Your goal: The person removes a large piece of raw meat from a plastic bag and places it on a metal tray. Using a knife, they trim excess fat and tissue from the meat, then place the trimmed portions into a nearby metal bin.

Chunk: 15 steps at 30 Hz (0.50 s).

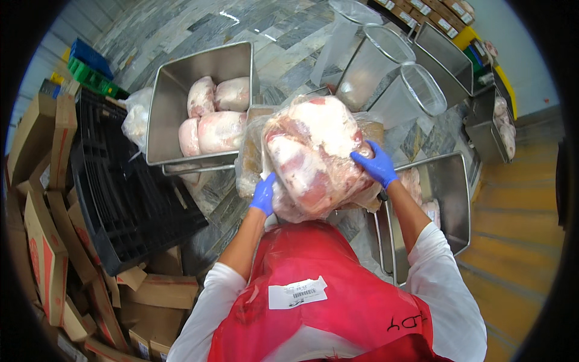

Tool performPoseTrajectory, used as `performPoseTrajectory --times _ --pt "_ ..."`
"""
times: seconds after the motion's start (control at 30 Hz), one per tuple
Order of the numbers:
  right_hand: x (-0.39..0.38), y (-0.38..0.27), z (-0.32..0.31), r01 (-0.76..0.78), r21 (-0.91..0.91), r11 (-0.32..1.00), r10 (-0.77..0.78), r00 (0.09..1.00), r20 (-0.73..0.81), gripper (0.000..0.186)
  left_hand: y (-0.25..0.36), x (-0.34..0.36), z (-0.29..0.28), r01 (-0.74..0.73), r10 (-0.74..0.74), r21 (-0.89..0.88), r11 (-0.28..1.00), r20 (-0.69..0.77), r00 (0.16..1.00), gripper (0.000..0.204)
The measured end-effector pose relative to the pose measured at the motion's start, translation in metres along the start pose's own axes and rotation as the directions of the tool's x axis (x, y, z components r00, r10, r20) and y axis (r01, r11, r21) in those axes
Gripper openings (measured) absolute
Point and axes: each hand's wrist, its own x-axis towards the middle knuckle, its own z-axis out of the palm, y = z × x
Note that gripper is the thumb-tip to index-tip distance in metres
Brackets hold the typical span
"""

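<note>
A large slab of raw meat (319,151), pale fat over pink and red flesh, is held in front of me between both hands. My left hand (263,194), in a blue glove, grips its lower left edge, where clear plastic wrap (248,169) bunches up. On the right edge my right hand (376,165), gloved alike, has its thumb and fingers closed on the meat. Beneath lies a cardboard box (373,131) with clear plastic about it, mostly covered by the meat. The tips of my left fingers are hidden.
A steel tub (154,114) at left holds several meat pieces (222,131); another tub (463,205) at right holds more. Tall clear bins (368,66) stand beyond. Left are a black plastic pallet (120,193) and a heap of cardboard boxes (45,253).
</note>
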Motion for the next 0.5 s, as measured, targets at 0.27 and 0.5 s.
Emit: performPoseTrajectory --times 0.27,0.5 --pt "-0.05 0.001 0.046 -0.103 0.185 0.977 0.075 0.985 0.155 0.099 0.09 -0.112 0.024 -0.031 0.085 0.261 0.965 -0.197 0.977 0.041" --pt "-0.037 -0.011 0.116 0.0 0.536 0.844 -0.189 0.936 0.297 0.092 0.166 -0.187 0.134 -0.193 0.257 0.397 0.897 -0.114 0.96 0.038"
